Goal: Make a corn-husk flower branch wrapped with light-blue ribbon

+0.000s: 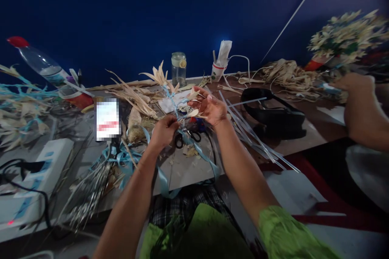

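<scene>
My left hand is closed in a pinch on the lower end of a husk flower stem wrapped in light blue ribbon. Pale dried-husk petals fan out at its top. Palm up, my right hand has its fingers curved and apart beside the stem, by small husk petals on its side. Whether its fingertips touch them I cannot tell. A long blue ribbon tail loops below my hands over the table edge. Black-handled scissors lie just beneath, partly hidden.
On the left are a power strip, a bundle of wires, a bottle and a red cup. A glass jar stands behind. Clear sticks and a black headset lie right, near another person's arm.
</scene>
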Demonstrator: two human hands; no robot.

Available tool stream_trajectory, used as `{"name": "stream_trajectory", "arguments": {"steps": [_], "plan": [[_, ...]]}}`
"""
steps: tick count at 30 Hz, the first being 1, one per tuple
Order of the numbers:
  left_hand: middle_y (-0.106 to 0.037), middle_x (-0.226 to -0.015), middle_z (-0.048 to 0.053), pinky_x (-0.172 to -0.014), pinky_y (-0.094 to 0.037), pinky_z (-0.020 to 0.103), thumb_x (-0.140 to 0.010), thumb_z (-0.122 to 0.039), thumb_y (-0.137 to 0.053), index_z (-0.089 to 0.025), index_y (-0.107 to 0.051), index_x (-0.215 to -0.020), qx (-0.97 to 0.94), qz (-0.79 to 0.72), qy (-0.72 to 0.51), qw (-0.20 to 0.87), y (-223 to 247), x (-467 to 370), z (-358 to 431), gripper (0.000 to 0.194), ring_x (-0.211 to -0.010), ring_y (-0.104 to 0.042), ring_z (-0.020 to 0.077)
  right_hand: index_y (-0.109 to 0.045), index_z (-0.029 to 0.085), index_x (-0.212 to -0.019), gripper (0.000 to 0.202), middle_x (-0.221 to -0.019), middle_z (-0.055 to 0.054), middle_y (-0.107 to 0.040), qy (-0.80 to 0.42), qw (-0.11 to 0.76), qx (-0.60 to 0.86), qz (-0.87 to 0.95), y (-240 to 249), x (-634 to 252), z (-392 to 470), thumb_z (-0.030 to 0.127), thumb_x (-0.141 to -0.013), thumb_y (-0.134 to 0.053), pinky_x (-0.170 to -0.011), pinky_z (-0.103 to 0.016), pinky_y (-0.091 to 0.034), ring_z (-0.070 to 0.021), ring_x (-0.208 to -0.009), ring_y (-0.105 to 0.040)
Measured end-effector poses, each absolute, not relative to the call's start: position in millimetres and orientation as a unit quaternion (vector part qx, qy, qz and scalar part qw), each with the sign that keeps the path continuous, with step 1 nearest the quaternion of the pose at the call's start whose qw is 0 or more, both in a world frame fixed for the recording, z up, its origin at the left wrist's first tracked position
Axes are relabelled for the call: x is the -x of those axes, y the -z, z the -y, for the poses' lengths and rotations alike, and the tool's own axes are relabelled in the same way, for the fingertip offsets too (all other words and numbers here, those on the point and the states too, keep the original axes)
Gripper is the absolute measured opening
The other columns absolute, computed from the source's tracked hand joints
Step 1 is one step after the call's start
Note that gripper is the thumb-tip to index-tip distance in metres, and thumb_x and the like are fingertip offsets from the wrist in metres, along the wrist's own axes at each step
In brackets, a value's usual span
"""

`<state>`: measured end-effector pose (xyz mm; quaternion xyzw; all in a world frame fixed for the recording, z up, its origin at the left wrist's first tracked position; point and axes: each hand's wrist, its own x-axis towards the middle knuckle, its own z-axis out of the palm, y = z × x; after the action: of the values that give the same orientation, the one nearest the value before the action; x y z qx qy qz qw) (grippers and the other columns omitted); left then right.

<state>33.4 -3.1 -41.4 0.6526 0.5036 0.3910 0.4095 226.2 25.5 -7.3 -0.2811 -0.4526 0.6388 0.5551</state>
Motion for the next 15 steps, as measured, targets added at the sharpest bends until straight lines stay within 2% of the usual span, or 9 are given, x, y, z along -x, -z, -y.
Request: {"name": "stream_trajectory", "arguments": {"steps": [6,8,10,13,15], "plan": [[-0.045,-0.053,-0.005,-0.051,-0.028,0.022,-0.071,-0.03,-0.055,-0.019,-0.053,-0.064,-0.691,-0.515,-0.368,0.349,39,-35,8,0.013,-0.05,-0.038,0.01,-0.055,0.02,-0.109,0.066,-0.101,-0.008,-0.064,-0.626,0.521,0.282,0.507,4,-226,-24,0.05,-0.052,-0.069,-0.071,-0.033,-0.048,-0.0214,-0.088,-0.062],[-0.046,-0.053,-0.004,-0.051,-0.028,0.023,-0.071,-0.03,-0.055,-0.019,-0.055,-0.066,-0.686,-0.527,-0.374,0.336,38,-33,7,0.012,-0.05,-0.038,0.0105,-0.055,0.022,-0.11,0.063,-0.105,-0.008,-0.062,-0.591,0.557,0.303,0.498,7,-225,-27,0.053,-0.056,-0.066,-0.074,-0.033,-0.048,-0.0215,-0.093,-0.06],[-0.047,-0.054,-0.004,-0.051,-0.029,0.023,-0.071,-0.028,-0.055,-0.019,-0.054,-0.066,-0.672,-0.54,-0.395,0.316,36,-32,5,0.011,-0.051,-0.039,0.0105,-0.055,0.024,-0.108,0.054,-0.106,-0.006,-0.061,-0.535,0.628,0.322,0.465,11,-224,-33,0.055,-0.064,-0.059,-0.075,-0.032,-0.047,-0.0199,-0.096,-0.058],[-0.045,-0.054,-0.004,-0.05,-0.029,0.022,-0.071,-0.027,-0.056,-0.018,-0.052,-0.064,-0.643,-0.547,-0.445,0.298,34,-29,3,0.012,-0.052,-0.039,0.0093,-0.057,0.024,-0.1,0.039,-0.095,-0.003,-0.06,-0.452,0.724,0.326,0.407,16,-225,-38,0.049,-0.071,-0.053,-0.073,-0.028,-0.045,-0.0143,-0.083,-0.058],[-0.042,-0.051,-0.006,-0.047,-0.028,0.021,-0.071,-0.027,-0.056,-0.018,-0.05,-0.065,-0.601,-0.546,-0.489,0.318,31,-27,2,0.012,-0.048,-0.037,0.008,-0.059,0.023,-0.094,0.035,-0.084,-0.002,-0.058,-0.432,0.735,0.333,0.403,17,-225,-37,0.049,-0.071,-0.051,-0.067,-0.027,-0.043,-0.0121,-0.071,-0.055]]}}
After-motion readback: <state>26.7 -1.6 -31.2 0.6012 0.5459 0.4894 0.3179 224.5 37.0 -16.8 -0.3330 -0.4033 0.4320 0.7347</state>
